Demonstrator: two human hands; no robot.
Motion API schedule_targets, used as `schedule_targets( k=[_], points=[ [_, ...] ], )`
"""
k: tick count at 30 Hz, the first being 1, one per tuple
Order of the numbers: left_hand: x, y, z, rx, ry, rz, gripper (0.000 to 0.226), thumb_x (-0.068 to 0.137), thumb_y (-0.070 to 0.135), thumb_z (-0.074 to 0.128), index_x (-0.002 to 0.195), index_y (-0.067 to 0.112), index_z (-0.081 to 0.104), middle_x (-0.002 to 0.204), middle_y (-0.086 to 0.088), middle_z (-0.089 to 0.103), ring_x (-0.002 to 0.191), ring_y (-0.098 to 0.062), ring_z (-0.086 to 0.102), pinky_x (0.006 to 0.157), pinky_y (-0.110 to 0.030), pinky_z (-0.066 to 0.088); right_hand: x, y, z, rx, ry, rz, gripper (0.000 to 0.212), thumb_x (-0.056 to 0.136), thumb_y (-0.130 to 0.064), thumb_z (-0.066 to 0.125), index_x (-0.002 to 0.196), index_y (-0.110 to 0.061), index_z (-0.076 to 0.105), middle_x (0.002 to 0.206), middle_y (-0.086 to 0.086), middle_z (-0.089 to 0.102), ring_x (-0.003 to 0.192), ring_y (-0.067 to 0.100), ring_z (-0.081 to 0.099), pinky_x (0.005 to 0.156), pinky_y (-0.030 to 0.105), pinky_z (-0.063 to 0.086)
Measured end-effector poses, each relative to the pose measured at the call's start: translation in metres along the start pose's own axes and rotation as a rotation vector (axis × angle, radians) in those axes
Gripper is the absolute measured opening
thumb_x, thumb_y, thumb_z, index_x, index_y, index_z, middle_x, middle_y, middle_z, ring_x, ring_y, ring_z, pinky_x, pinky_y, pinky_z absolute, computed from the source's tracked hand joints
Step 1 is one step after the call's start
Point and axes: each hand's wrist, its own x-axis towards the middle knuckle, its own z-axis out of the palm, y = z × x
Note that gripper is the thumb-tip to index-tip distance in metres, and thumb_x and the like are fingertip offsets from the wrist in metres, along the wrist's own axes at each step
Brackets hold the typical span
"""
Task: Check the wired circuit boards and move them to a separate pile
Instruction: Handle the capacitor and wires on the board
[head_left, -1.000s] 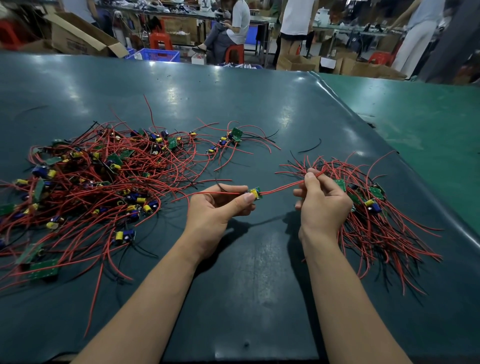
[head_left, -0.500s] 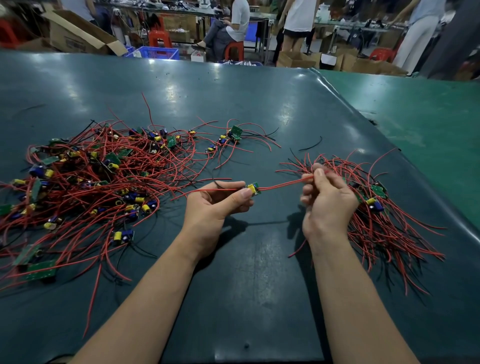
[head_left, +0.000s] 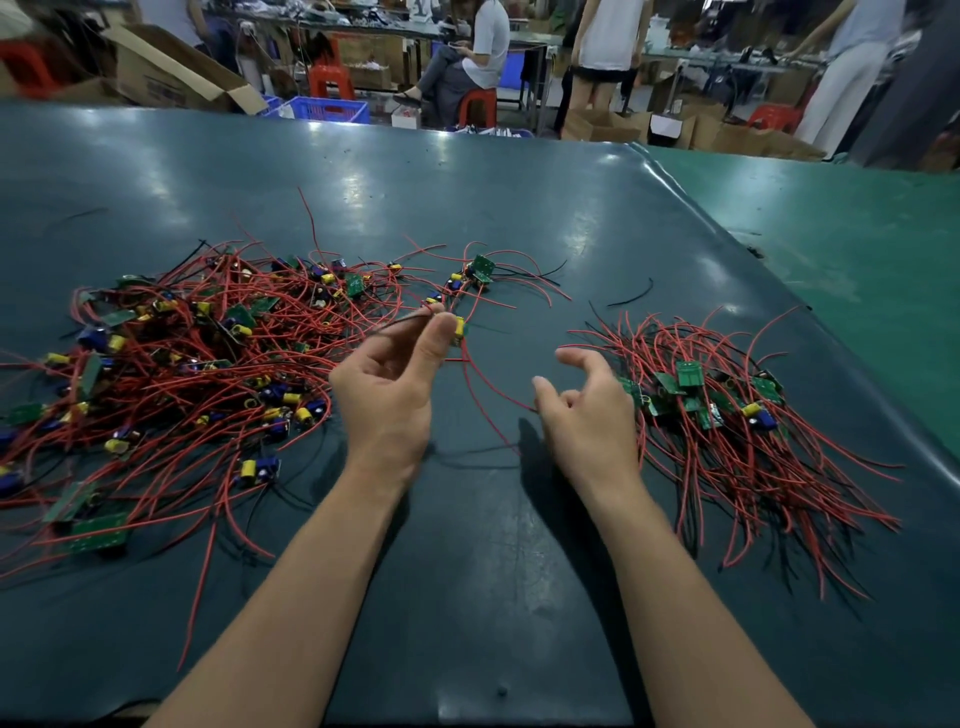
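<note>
A big tangle of small green circuit boards with red wires (head_left: 182, 364) lies at the left of the dark table (head_left: 467, 571). At the right is a smaller, separate pile of wired boards (head_left: 727, 415). My left hand (head_left: 389, 395) is raised between them and pinches one small wired circuit board (head_left: 459, 328) with a yellow part between thumb and fingertips. Its red wire (head_left: 483, 395) sags down toward my right hand (head_left: 587, 415). That hand hovers beside the right pile with loosely spread fingers and grips nothing.
Loose black wire bits (head_left: 631, 296) lie on the mat behind the right pile. A lighter green table (head_left: 857, 234) adjoins on the right. Beyond the far edge are cardboard boxes (head_left: 171, 73), a blue crate (head_left: 327, 109), red stools and several people.
My right hand let go of the red wire it was pulling taut, and opened. My left hand lifted the board up and away; the wire now hangs slack.
</note>
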Motion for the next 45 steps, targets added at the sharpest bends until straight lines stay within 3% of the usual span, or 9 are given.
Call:
schedule_targets(
  k=[3, 6, 9, 13, 19, 23, 27, 36, 45],
  points=[
    [0.011, 0.029, -0.003, 0.003, -0.103, 0.14, 0.022, 0.078, 0.017, 0.07, 0.093, 0.007, 0.057, 0.092, -0.005, 0.072, 0.083, -0.012, 0.069, 0.082, -0.029, 0.055, -0.003, -0.008, 0.0, 0.386, -0.021, 0.065, 0.008, 0.097, -0.017, 0.057, 0.097, -0.02, 0.064, 0.044, 0.002, 0.045, 0.039, 0.015, 0.04, 0.044, 0.027, 0.047],
    [0.022, 0.06, 0.004, 0.079, -0.356, 0.218, 0.018, 0.085, 0.021, 0.071, 0.091, 0.01, 0.058, 0.074, -0.009, 0.072, 0.061, -0.021, 0.069, 0.061, -0.034, 0.059, -0.008, -0.017, -0.003, 0.805, -0.22, 0.231, 0.015, 0.099, -0.019, 0.054, 0.099, -0.02, 0.069, 0.046, 0.0, 0.049, 0.032, 0.009, 0.035, 0.034, 0.013, 0.025],
    [0.024, 0.062, 0.014, 0.562, -0.606, 0.187, 0.023, 0.087, 0.035, 0.071, 0.075, 0.016, 0.07, 0.056, -0.005, 0.066, 0.039, -0.01, 0.055, 0.041, -0.019, 0.043, -0.011, -0.02, -0.005, 1.051, -0.489, 0.279, 0.02, 0.09, -0.034, 0.062, 0.095, -0.02, 0.075, 0.059, -0.001, 0.054, 0.037, 0.009, 0.041, 0.034, 0.013, 0.025],
    [0.022, 0.035, 0.014, 1.032, -0.713, 0.201, 0.034, 0.081, 0.053, 0.071, 0.073, 0.021, 0.077, 0.055, 0.006, 0.066, 0.047, 0.0, 0.052, 0.052, -0.014, 0.038, -0.016, -0.02, -0.003, 1.095, -0.616, 0.301, 0.02, 0.092, -0.025, 0.055, 0.084, -0.014, 0.069, 0.066, 0.002, 0.058, 0.042, 0.01, 0.046, 0.034, 0.015, 0.029],
    [0.004, 0.0, 0.003, 0.721, -0.728, 0.052, 0.024, 0.085, 0.04, 0.071, 0.097, 0.021, 0.078, 0.081, 0.0, 0.075, 0.075, -0.03, 0.067, 0.069, -0.042, 0.053, -0.012, -0.021, -0.001, 0.951, -0.351, 0.338, 0.033, 0.098, -0.013, 0.055, 0.074, -0.022, 0.077, 0.05, -0.003, 0.047, 0.035, 0.006, 0.038, 0.031, 0.013, 0.025],
    [-0.006, -0.017, -0.007, 0.543, -0.686, -0.089, 0.006, 0.091, 0.015, 0.067, 0.092, 0.014, 0.073, 0.066, 0.008, 0.067, 0.055, -0.007, 0.055, 0.055, -0.022, 0.045, -0.01, -0.019, -0.001, 0.938, -0.32, 0.394, 0.016, 0.095, -0.017, 0.06, 0.086, -0.013, 0.073, 0.049, -0.007, 0.04, 0.035, 0.004, 0.031, 0.034, 0.013, 0.023],
    [-0.003, -0.018, -0.012, 0.402, -0.66, -0.269, 0.014, 0.092, 0.012, 0.064, 0.085, 0.001, 0.069, 0.048, 0.004, 0.052, 0.039, -0.011, 0.04, 0.04, -0.018, 0.031, -0.003, -0.018, -0.005, 1.123, -0.314, 0.438, 0.014, 0.095, -0.015, 0.053, 0.086, -0.01, 0.063, 0.058, -0.005, 0.045, 0.039, 0.006, 0.034, 0.032, 0.014, 0.023],
    [-0.003, -0.018, -0.008, 0.238, -0.507, -0.255, 0.017, 0.093, 0.012, 0.062, 0.078, 0.006, 0.064, 0.065, -0.003, 0.057, 0.055, -0.008, 0.049, 0.052, -0.018, 0.039, -0.001, -0.015, -0.005, 1.186, -0.318, 0.375, 0.02, 0.073, -0.015, 0.071, 0.092, -0.015, 0.078, 0.083, 0.0, 0.07, 0.056, 0.006, 0.057, 0.04, 0.014, 0.037],
    [-0.006, -0.016, -0.008, 0.362, -0.59, -0.176, 0.009, 0.091, 0.004, 0.064, 0.091, -0.001, 0.072, 0.081, -0.006, 0.072, 0.074, -0.009, 0.063, 0.071, -0.022, 0.05, -0.01, -0.017, 0.0, 0.898, -0.333, 0.372, 0.009, 0.084, -0.013, 0.07, 0.082, -0.009, 0.078, 0.064, 0.0, 0.064, 0.046, 0.005, 0.043, 0.036, 0.014, 0.031]
  ],
)
